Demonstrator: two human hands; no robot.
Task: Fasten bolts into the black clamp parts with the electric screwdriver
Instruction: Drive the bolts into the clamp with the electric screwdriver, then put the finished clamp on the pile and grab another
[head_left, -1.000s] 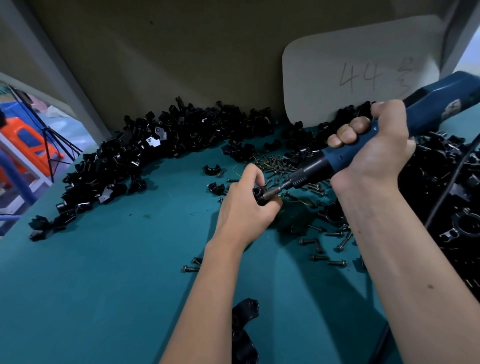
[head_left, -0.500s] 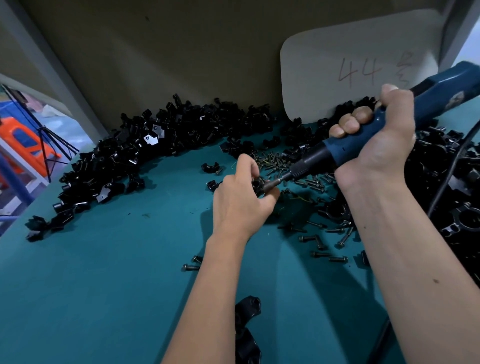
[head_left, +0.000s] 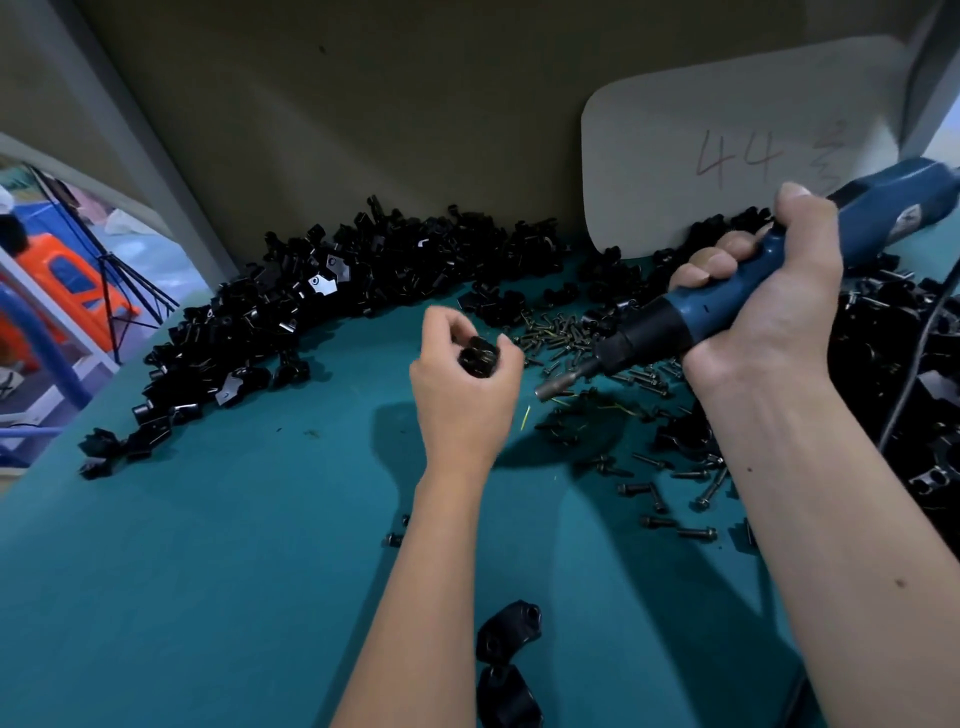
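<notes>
Two hands show: the left hand and the right hand. There is one blue screwdriver. There is one white card with writing on it. Two black clamp parts lie close by. The black clamp pile and the loose bolts are too many to count.

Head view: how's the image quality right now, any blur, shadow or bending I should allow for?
Head view: wide-angle bending curves the teal table edge at left; the left hand and its black clamp part are slightly motion-soft; both arms cast dark shadows on the mat; the heap of clamp parts shows small glints; the electric screwdriver in the right hand is fairly sharp.
</notes>
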